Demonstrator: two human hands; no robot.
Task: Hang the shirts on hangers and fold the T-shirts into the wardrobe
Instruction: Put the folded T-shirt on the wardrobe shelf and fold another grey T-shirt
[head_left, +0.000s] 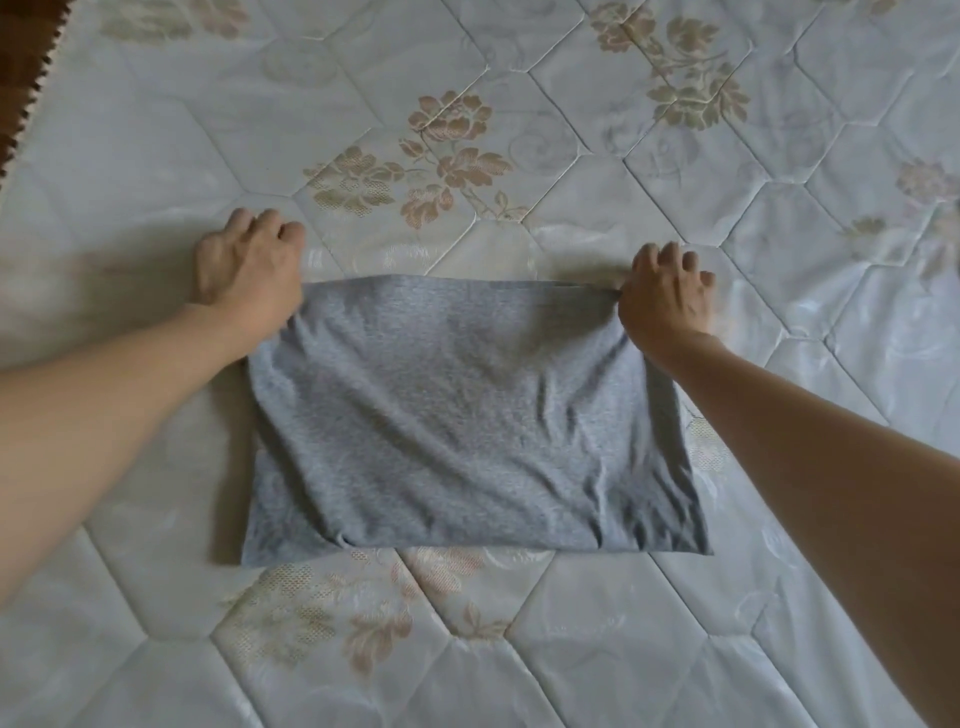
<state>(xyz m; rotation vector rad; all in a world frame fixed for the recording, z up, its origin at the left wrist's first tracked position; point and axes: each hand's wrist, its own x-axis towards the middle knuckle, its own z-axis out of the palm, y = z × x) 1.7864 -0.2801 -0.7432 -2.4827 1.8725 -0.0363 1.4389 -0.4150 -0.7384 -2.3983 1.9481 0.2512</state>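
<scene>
On the quilted mattress, we found a grey T-shirt (467, 415) folded to a rectangle and held at both far corners.

At the left, our left hand (249, 270) sat at the far left corner with its fingers curled; the cloth puckered toward it, so we judged it to be pinching that corner, though the pinch itself lay hidden under the hand. Between the hands the far edge ran taut and straight, which we took as the purpose of the hold: squaring the fold, or readying the next one. At the right, our right hand (667, 293) gripped the far right corner, fingers curled, the cloth drawn to a point at the thumb. The near edge lay flat and unheld. The mattress (519, 649) was pale, hexagon-stitched, with beige flower patterns; a dark strip (26, 78) showed at the far left corner. No wardrobe or hangers were in view.
</scene>
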